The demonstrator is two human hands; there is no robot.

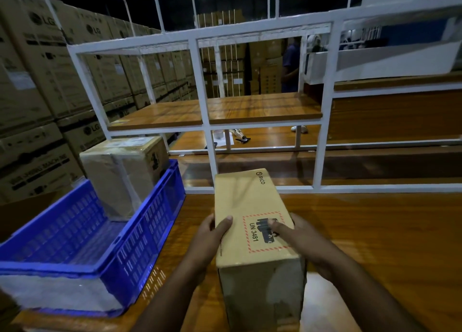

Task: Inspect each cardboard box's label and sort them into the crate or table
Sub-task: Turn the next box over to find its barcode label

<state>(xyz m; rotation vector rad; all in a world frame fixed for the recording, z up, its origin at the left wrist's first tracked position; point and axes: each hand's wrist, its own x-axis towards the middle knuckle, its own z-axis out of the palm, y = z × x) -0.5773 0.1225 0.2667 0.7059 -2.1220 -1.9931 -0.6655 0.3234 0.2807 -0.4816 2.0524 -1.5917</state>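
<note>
A long brown cardboard box (247,206) marked PICO stands on the wooden table (375,231) in front of me. Its top carries a red-bordered UN 3481 label. My left hand (211,234) grips the box's left side with the thumb on top. My right hand (297,236) holds the right side, its thumb lying across the label. A blue plastic crate (140,234) sits at the table's left end. In its far end stands a taped cardboard box (122,171) with a white label on top.
A white metal rack (207,122) with wooden shelves stands behind the table. Stacks of large LG cartons (37,82) fill the left side. A person in blue (291,64) stands far behind the rack. Small items lie on a lower surface (240,136).
</note>
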